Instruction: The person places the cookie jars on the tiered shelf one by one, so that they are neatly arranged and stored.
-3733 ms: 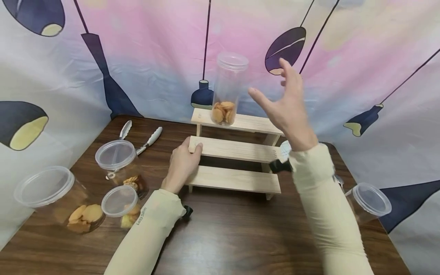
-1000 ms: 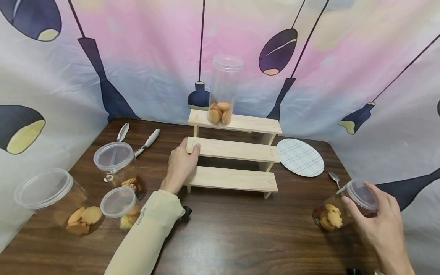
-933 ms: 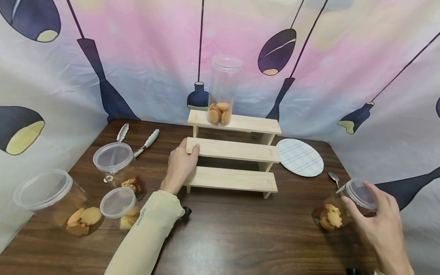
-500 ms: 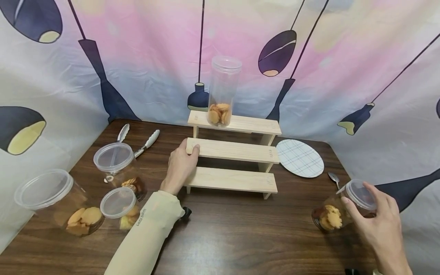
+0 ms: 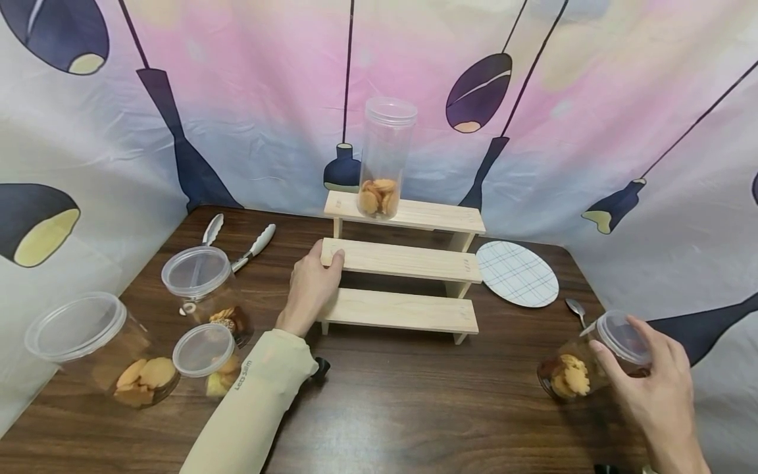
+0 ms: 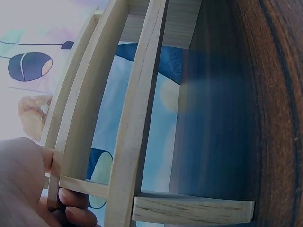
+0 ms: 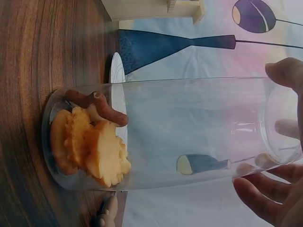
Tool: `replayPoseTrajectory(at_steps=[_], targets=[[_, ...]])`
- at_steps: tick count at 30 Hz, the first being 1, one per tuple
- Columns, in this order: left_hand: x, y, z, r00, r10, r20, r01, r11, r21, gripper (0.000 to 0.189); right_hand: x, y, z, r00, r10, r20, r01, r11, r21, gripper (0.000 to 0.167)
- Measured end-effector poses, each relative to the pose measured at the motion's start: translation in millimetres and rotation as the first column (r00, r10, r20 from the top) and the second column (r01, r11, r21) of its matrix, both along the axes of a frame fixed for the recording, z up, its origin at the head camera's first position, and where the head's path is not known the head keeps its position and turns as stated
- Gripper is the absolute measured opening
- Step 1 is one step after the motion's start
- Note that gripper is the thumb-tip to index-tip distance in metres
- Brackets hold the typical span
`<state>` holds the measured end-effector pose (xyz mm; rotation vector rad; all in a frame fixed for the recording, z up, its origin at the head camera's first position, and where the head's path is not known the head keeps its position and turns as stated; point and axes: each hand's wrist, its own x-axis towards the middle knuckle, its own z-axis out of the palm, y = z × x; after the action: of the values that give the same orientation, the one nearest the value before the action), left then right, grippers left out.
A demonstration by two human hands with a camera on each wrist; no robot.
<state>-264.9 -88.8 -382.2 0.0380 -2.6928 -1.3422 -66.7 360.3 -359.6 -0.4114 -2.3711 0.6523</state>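
Jar [image 7: 175, 135] right of wooden stand [image 5: 408, 261] newly in right hand [image 5: 657, 378], fingers clamped near lid, so held, seemingly unlifted; left hand [image 5: 312, 284], fingers still clamped on stand.

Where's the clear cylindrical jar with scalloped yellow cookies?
On the head view's right, the jar is in the right hand, near the silver metal spoon.
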Motion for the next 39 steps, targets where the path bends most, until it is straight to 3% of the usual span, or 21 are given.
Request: replayPoseTrajectory(at_steps=[6,14,24,28,35,39], targets=[[-0.4,-2.5,0.9,1.0,0.002,0.007,-0.002,1.0,0.0,0.07,-8.7,-1,1.5,0.993,0.024,-0.116,-0.02,0.999,0.036,0.065],[-0.2,-6.4,0.2,1.0,0.015,-0.001,-0.015,1.0,-0.005,0.07,-35.0,-13,31.3,0.983,0.092,-0.161,-0.087,0.995,0.038,0.067],[4.6,-5.7,-2.2,1.0,0.012,0.008,-0.012,1.0,-0.005,0.069,-72.2,-38,71.6,0.921,0.209,-0.328,-0.186,0.977,0.102,0.063],[5.6,-3.6,-1.9,1.0,0.012,-0.005,-0.012,1.0,0.002,0.067,-87.1,-49,88.6,0.907,0.248,-0.34,-0.217,0.968,0.126,0.062],[4.6,0.8,0.0,1.0,0.008,-0.008,-0.008,1.0,0.006,0.066,-112.9,-67,115.0,0.914,0.271,-0.301,-0.252,0.963,0.101,0.06],[4.0,0.2,0.5,1.0,0.015,-0.009,-0.015,1.0,0.009,0.066,-130.7,-78,127.5,0.897,0.295,-0.33,-0.286,0.955,0.075,0.058]])
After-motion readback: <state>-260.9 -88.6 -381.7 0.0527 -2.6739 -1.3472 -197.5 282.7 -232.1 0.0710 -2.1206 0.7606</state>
